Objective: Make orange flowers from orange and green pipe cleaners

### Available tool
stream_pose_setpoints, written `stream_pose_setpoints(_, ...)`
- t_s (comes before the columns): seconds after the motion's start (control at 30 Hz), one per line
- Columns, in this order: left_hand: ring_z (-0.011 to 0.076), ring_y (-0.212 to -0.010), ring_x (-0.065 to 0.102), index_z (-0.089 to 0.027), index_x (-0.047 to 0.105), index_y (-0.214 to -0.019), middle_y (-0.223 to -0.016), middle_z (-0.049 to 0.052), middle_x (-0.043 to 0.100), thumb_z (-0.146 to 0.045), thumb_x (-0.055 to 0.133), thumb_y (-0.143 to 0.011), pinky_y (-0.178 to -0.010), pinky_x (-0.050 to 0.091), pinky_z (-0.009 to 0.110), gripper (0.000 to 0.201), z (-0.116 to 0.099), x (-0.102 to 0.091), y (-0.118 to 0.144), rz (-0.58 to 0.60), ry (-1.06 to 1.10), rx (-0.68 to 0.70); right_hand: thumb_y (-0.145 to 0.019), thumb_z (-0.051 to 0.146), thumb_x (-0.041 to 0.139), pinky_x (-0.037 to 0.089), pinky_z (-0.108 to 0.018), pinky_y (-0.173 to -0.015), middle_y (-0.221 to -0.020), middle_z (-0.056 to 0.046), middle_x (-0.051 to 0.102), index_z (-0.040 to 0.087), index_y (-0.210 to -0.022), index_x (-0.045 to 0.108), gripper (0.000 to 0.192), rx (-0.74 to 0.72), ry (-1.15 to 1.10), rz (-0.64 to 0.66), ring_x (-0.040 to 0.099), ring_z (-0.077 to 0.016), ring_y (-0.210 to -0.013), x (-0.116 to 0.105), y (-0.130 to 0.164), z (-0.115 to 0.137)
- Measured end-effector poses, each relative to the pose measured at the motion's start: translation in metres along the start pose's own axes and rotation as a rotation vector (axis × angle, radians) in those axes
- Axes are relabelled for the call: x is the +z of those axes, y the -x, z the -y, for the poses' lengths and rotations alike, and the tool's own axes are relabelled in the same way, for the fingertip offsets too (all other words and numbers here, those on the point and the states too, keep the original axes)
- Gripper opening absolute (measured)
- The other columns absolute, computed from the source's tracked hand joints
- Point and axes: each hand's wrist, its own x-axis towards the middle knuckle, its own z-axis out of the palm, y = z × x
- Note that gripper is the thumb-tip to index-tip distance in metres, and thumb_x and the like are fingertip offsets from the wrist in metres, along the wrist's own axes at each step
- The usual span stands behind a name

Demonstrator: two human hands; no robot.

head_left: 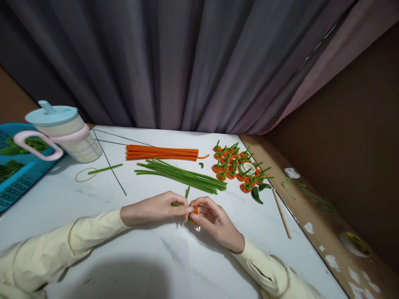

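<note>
Between my two hands is a small round orange pipe-cleaner piece (195,209) with green bits around it, partly hidden by the fingers. My left hand (163,207) pinches its left side with thumb and forefinger. My right hand (215,220) has its fingers curled round the right side, closed on the same piece. A green stem (187,192) sticks up just behind the fingertips. Beyond the hands lie a bundle of green pipe cleaners (183,176) and, farther back, a bundle of orange pipe cleaners (162,153).
Several orange pipe-cleaner balls with green stems (231,172) cluster at the right, with a white ring-shaped roll (247,168) among them. A wooden stick (282,214) lies near the right edge. A tumbler (67,133) and a blue basket (18,178) stand at the left.
</note>
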Motion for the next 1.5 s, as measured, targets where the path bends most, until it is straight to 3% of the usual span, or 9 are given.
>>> stream_pose_setpoints(0.17,0.0151,-0.074,0.053,-0.014,0.064,-0.070,-0.076,0.003,0.062,-0.035,0.056,-0.084,-0.072,0.038,0.025,0.027,0.003,0.004,-0.001,-0.032,0.229,-0.035,-0.083,0.033,0.063,0.045,-0.023,-0.058,-0.084,-0.001,0.056,0.020,-0.090,0.050,0.020,-0.006,-0.171,-0.055,0.054,-0.0094,-0.066,0.001,-0.001,0.003)
stream_pose_setpoints(0.27,0.0167,-0.078,0.054,-0.014,0.064,-0.070,-0.079,0.004,0.063,-0.035,0.059,-0.082,-0.075,0.039,0.026,0.025,0.005,0.006,-0.001,0.015,0.370,-0.067,-0.084,0.031,0.063,0.046,-0.022,-0.058,-0.087,-0.002,0.056,0.021,-0.090,0.050,0.017,-0.035,-0.214,-0.047,0.056,-0.0102,-0.070,0.003,-0.002,0.004)
stream_pose_setpoints(0.4,0.0178,-0.082,0.056,-0.014,0.065,-0.070,-0.082,0.005,0.066,-0.033,0.058,-0.082,-0.078,0.039,0.027,0.023,0.007,0.008,0.000,0.028,0.407,-0.059,-0.086,0.032,0.061,0.048,-0.024,-0.060,-0.086,-0.001,0.057,0.022,-0.091,0.049,0.016,-0.065,-0.215,-0.025,0.057,-0.0112,-0.072,0.007,-0.001,0.005)
stream_pose_setpoints(0.6,0.0159,-0.073,0.054,-0.013,0.064,-0.066,-0.073,0.003,0.063,-0.033,0.058,-0.081,-0.074,0.040,0.027,0.025,0.004,0.012,0.001,-0.091,0.298,-0.076,-0.088,0.032,0.058,0.049,-0.026,-0.064,-0.093,-0.002,0.056,0.023,-0.096,0.048,0.015,-0.088,-0.169,-0.028,0.059,-0.0126,-0.077,0.005,0.001,0.002)
stream_pose_setpoints(0.8,0.0161,-0.072,0.057,-0.014,0.058,-0.065,-0.071,0.002,0.060,-0.035,0.051,-0.085,-0.070,0.044,0.027,0.029,-0.003,0.018,0.001,-0.255,0.090,-0.007,-0.093,0.027,0.048,0.049,-0.033,-0.086,-0.111,-0.007,0.059,0.023,-0.111,0.050,0.018,-0.183,0.188,-0.073,0.059,-0.0160,-0.097,-0.001,0.000,0.000)
stream_pose_setpoints(1.03,0.0117,-0.059,0.054,-0.015,0.057,-0.059,-0.060,-0.001,0.059,-0.025,0.048,-0.085,-0.056,0.041,0.020,0.029,0.006,0.024,-0.002,-0.424,-0.261,0.097,-0.092,0.024,0.049,0.050,-0.027,-0.078,-0.101,-0.006,0.065,0.021,-0.108,0.059,0.019,-0.227,0.550,-0.168,0.062,-0.0152,-0.088,-0.003,-0.004,0.000)
stream_pose_setpoints(1.37,0.0107,-0.056,0.050,-0.015,0.056,-0.058,-0.059,0.000,0.058,-0.020,0.046,-0.082,-0.053,0.035,0.020,0.027,0.014,0.027,-0.001,-0.448,-0.393,0.197,-0.089,0.029,0.054,0.055,-0.026,-0.072,-0.095,-0.007,0.068,0.021,-0.098,0.066,0.017,-0.231,0.470,-0.195,0.066,-0.0161,-0.083,-0.001,-0.003,-0.005)
stream_pose_setpoints(1.5,0.0149,-0.069,0.056,-0.014,0.065,-0.073,-0.073,0.003,0.066,-0.028,0.047,-0.085,-0.062,0.040,0.022,0.026,0.010,0.016,-0.002,-0.314,-0.332,0.090,-0.088,0.027,0.056,0.055,-0.026,-0.071,-0.091,-0.007,0.068,0.020,-0.095,0.067,0.015,-0.270,0.489,-0.226,0.065,-0.0157,-0.082,-0.004,-0.005,-0.004)
